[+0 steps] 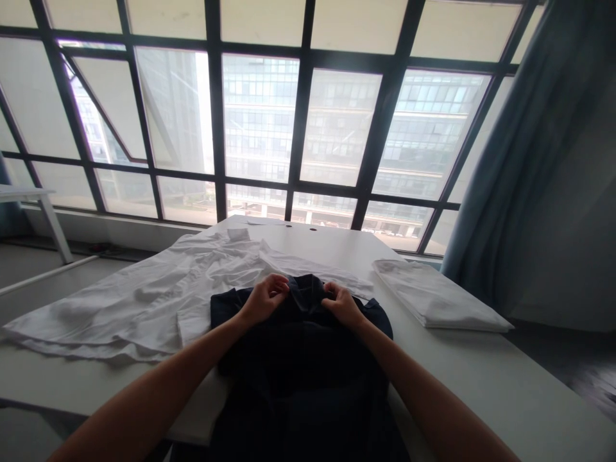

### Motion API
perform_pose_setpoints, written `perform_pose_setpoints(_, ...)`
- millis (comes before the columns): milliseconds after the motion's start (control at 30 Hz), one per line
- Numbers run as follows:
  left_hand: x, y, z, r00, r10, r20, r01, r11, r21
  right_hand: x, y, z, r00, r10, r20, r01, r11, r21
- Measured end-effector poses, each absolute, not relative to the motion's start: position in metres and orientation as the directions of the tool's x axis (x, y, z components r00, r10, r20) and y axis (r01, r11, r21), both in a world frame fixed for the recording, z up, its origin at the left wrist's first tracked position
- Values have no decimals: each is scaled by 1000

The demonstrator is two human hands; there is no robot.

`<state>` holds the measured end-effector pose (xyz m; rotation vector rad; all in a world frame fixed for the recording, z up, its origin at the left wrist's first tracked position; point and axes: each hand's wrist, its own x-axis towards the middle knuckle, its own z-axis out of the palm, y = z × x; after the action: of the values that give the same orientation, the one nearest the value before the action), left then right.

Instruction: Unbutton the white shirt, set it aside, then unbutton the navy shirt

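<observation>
A dark navy shirt (303,359) lies on the white table (481,378) in front of me, its lower part hanging over the near edge. My left hand (264,299) pinches the left side of its collar. My right hand (341,301) grips the collar's right side. The two hands are close together at the top of the shirt, with the collar raised between them.
A spread white shirt (144,301) covers the table's left half, partly under the navy one. A folded white garment (436,296) lies at the right. Large windows (308,128) stand behind, a blue curtain (529,160) at right, another white table (29,196) at far left.
</observation>
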<state>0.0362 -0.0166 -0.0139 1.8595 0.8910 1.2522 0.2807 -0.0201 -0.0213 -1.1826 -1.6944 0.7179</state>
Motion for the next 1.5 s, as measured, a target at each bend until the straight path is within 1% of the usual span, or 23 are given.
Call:
perform_pose_setpoints(67, 34, -15, -14, 250, 937, 245, 80, -272, 959, 280, -25, -16, -149, 915, 375, 337, 403, -851)
perform_pose_setpoints(133, 33, -12, -17, 229, 973, 36, 90, -58, 994, 277, -29, -12, -231, 894, 383, 316, 441, -840)
perform_pose_setpoints(167, 34, -11, -19, 215, 976, -24, 98, 3, 995, 274, -32, -10, -285, 885, 369, 304, 449, -840)
perform_pose_setpoints(200, 34, -10, -21, 208, 977, -42, 99, 21, 995, 272, -34, -8, -336, 876, 347, 285, 445, -849)
perform_pose_setpoints(233, 35, -9, -24, 208, 978, -20, 96, 0, 995, 270, -37, -6, -382, 869, 315, 258, 427, -867)
perform_pose_setpoints(267, 36, -9, -26, 211, 977, 35, 98, -57, 994, 268, -39, -3, -412, 867, 279, 226, 394, -891)
perform_pose_setpoints(333, 37, -11, -27, 221, 953, 205, 151, -242, 959, 266, -44, 2, -421, 882, 212, 201, 318, -927)
perform_pose_setpoints(367, 38, -13, -26, 231, 924, 304, 205, -351, 914, 266, -46, 4, -407, 895, 181, 223, 289, -931)
perform_pose_setpoints(433, 38, -20, -22, 279, 834, 476, 326, -548, 770, 269, -49, 8, -353, 927, 129, 315, 248, -916)
perform_pose_setpoints(467, 38, -24, -19, 317, 785, 532, 372, -619, 692, 272, -49, 9, -329, 938, 114, 364, 237, -901)
perform_pose_setpoints(533, 37, -30, -12, 384, 714, 585, 422, -700, 576, 278, -48, 10, -309, 947, 91, 436, 226, -871)
perform_pose_setpoints(600, 34, -33, -8, 407, 697, 591, 458, -715, 528, 287, -44, 9, -303, 950, 74, 491, 222, -843)
perform_pose_setpoints(667, 32, -33, -6, 379, 728, 571, 521, -678, 518, 297, -40, 8, -265, 963, 57, 569, 204, -797)
perform_pose_setpoints(700, 30, -31, -5, 352, 756, 552, 559, -643, 524, 301, -37, 8, -214, 975, 63, 625, 186, -758)
perform_pose_setpoints(767, 28, -28, -5, 301, 808, 507, 624, -568, 537, 307, -35, 8, -71, 990, 118, 754, 131, -643)
perform_pose_setpoints(833, 27, -26, -5, 281, 838, 467, 671, -520, 529, 307, -35, 9, 49, 977, 208, 865, 63, -498)
perform_pose_setpoints(900, 27, -24, -5, 293, 851, 436, 713, -498, 494, 301, -37, 9, 77, 956, 283, 930, 33, -365)
perform_pose_setpoints(967, 26, -22, -5, 310, 865, 395, 746, -479, 462, 294, -39, 8, 55, 948, 312, 958, 38, -283)
perform_pose_setpoints(1033, 24, -21, -6, 324, 878, 353, 760, -463, 456, 289, -41, 6, 36, 948, 316, 963, 52, -263)
perform_pose_setpoints(1133, 19, -17, -9, 344, 881, 324, 748, -466, 473, 289, -41, 3, 20, 948, 317, 956, 74, -283)
perform_pose_setpoints(1233, 16, -16, -12, 397, 862, 314, 705, -506, 498, 293, -41, 2, -27, 952, 304, 953, 116, -279)
perform_pose_setpoints(1367, 16, -19, -10, 490, 825, 281, 644, -560, 521, 298, -42, 0, -75, 967, 243, 956, 140, -259)
perform_pose_setpoints(1500, 22, -31, 6, 488, 842, 229, 694, -534, 484, 300, -45, 1, -79, 976, 202, 961, 128, -244)
